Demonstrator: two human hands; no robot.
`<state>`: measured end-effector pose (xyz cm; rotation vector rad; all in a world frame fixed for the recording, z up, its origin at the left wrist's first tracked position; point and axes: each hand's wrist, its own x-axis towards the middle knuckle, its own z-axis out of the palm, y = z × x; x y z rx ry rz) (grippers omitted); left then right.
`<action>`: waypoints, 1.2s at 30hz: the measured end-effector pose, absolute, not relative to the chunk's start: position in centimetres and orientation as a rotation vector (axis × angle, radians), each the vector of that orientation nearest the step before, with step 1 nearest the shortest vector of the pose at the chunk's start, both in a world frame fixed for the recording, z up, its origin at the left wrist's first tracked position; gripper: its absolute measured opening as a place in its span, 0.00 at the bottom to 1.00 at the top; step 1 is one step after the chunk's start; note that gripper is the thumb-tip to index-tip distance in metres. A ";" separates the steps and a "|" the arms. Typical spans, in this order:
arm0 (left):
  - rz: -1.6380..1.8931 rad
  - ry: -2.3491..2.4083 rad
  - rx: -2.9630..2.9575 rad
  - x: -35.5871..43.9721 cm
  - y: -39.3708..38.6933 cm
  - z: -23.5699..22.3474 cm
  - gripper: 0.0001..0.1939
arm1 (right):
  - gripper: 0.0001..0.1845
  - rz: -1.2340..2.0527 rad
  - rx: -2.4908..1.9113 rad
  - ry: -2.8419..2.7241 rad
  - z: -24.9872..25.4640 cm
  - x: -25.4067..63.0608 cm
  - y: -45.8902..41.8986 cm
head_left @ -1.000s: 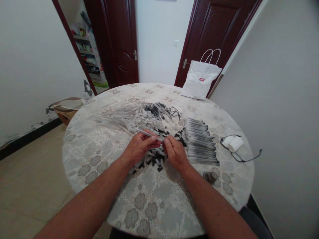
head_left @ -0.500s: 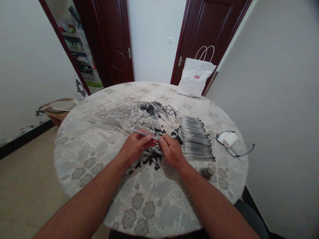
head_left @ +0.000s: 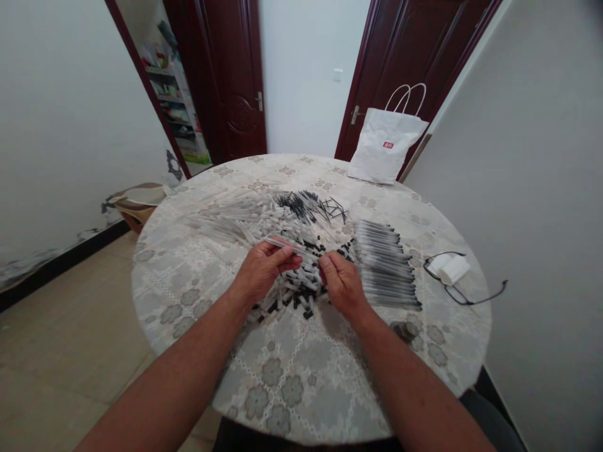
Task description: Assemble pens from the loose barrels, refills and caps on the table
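Observation:
My left hand (head_left: pixel 264 267) is closed round a clear pen barrel (head_left: pixel 277 243), thumb on top, the barrel slanting down toward the right. My right hand (head_left: pixel 343 279) is pinched just beyond the barrel's right end; what sits in its fingertips is too small to make out. A thin pale length shows between the two hands. Under and around them spreads a heap of short white and black pen parts (head_left: pixel 294 285). Behind lie loose clear barrels (head_left: pixel 226 216) and dark thin refills (head_left: pixel 299 204). Beside my right hand, assembled-looking pens (head_left: pixel 386 263) lie in a row, dark ends rightward.
The round table (head_left: pixel 282 376) has a patterned cloth. Black-framed glasses (head_left: pixel 456 295) and a white folded item (head_left: pixel 450 267) lie at the right. A small dark round object (head_left: pixel 405 329) sits near my right forearm. A white paper bag (head_left: pixel 386 147) stands at the back edge.
My hands have drawn apart; the right has moved off rightward from the left. The whole view has shifted, so the table sits further right.

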<state>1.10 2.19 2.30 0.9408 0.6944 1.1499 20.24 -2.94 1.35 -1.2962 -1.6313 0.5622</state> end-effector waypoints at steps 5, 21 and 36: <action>1.151 0.679 0.950 1.1 2.3 2.1 0.16 | 0.23 0.657 -1.275 -1.556 0.9 20.6 -2.7; 1.058 0.856 1.406 -0.4 2.7 2.5 0.14 | 0.17 0.429 -1.329 -1.632 1.2 21.1 -2.6; 0.595 1.089 2.635 -1.6 3.2 1.1 0.07 | 0.11 0.466 -1.226 -1.261 0.7 21.8 -1.8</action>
